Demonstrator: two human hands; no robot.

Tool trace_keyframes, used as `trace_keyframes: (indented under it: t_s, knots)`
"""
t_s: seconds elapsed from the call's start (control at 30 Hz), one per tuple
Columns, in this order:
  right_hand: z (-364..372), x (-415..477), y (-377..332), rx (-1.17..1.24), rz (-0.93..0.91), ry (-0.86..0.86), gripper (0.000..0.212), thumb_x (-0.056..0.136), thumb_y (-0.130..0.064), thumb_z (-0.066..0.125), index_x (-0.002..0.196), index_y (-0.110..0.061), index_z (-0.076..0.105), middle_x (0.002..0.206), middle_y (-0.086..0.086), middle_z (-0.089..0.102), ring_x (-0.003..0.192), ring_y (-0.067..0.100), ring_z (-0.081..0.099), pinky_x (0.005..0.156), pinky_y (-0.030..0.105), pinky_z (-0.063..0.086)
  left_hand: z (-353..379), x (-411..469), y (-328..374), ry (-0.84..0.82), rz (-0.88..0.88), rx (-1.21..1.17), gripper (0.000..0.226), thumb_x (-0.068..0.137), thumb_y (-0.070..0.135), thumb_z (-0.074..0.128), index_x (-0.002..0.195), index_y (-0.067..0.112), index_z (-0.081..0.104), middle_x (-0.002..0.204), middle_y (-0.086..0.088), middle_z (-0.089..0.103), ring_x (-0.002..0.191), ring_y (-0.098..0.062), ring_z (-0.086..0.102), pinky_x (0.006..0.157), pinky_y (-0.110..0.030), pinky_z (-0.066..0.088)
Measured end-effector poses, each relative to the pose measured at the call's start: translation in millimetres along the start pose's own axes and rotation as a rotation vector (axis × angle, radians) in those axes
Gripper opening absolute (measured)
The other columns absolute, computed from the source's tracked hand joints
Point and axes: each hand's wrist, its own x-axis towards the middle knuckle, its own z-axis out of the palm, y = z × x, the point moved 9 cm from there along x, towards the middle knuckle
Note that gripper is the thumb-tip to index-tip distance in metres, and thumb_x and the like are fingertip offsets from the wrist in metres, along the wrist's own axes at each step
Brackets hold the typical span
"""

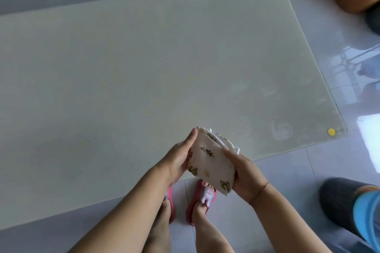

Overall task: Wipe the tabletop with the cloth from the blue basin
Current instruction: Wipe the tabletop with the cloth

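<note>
- Head view: cloth, white w/ brown print, folded into a thick pad, held in the air over the near edge of the tabletop.
- Left hand: open palm pressed flat against the cloth's left side, fingers straight, pointing away from the body.
- Right hand: thumb on top, fingers wrapped under the cloth's right edge; firm grip. Thin cord on the wrist.
- Cloth is clamped btwn both hands, not touching the table surface.
- Tabletop: pale, glossy, smeary marks near the right corner; small yellow dot at that corner.
- Below: bare feet in pink sandals on grey floor tiles.
- Far right: dark bin, blue basin partly cut off by the frame edge.
</note>
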Motion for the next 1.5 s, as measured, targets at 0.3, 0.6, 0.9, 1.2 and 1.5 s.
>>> trace_keyframes:
  t_s: [0.3,0.6,0.9,1.2,1.5]
  knots:
    - [-54.9,-10.8,-13.4,-0.132,-0.045,0.304,0.039,0.084,-0.033,0.059,0.114,-0.008,0.064,0.109,0.017,0.069,0.101,0.032,0.065,0.087,0.048,0.052,13.5,-5.5,9.4,0.092,0.109,0.189,0.029,0.079,0.014,0.075,0.107,0.016,0.066,0.103,-0.009,0.073,0.091,-0.019,0.069,0.080,-0.031,0.054]
    - [-94.2,-2.5,5.1,-0.184,-0.009,0.492,0.012,0.087,-0.008,0.062,0.098,-0.011,0.066,0.086,0.006,0.072,0.073,0.017,0.067,0.062,0.032,0.056,-3.1,5.6,-20.4,0.193,0.127,0.176,0.014,0.086,0.013,0.068,0.100,0.013,0.066,0.096,-0.011,0.073,0.089,-0.025,0.069,0.083,-0.040,0.053]
    - [-114.0,5.3,-3.9,-0.674,-0.064,0.981,0.022,0.093,-0.031,0.052,0.083,-0.010,0.050,0.064,0.003,0.052,0.061,0.022,0.049,0.050,0.026,0.034,-10.1,35.6,1.0,0.408,0.290,0.764,0.006,0.091,0.021,0.054,0.086,0.021,0.050,0.064,0.009,0.051,0.058,-0.008,0.046,0.046,-0.016,0.028]
    - [-154.4,13.6,-46.1,-0.976,-0.123,0.916,0.019,0.088,-0.038,0.059,0.094,-0.020,0.060,0.063,-0.003,0.056,0.059,0.014,0.053,0.051,0.027,0.037,19.3,59.2,-27.0,0.434,0.253,0.736,0.008,0.093,0.024,0.054,0.095,0.020,0.047,0.084,0.003,0.062,0.082,-0.025,0.062,0.060,-0.028,0.037]
    - [-151.0,29.6,-52.6,-1.624,-0.309,0.939,0.043,0.086,-0.025,0.060,0.128,-0.018,0.054,0.138,0.013,0.044,0.125,0.032,0.040,0.106,0.040,0.018,32.5,78.3,35.0,0.792,0.731,1.284,0.042,0.080,0.004,0.066,0.121,0.000,0.060,0.125,-0.022,0.058,0.115,-0.040,0.056,0.101,-0.049,0.043]
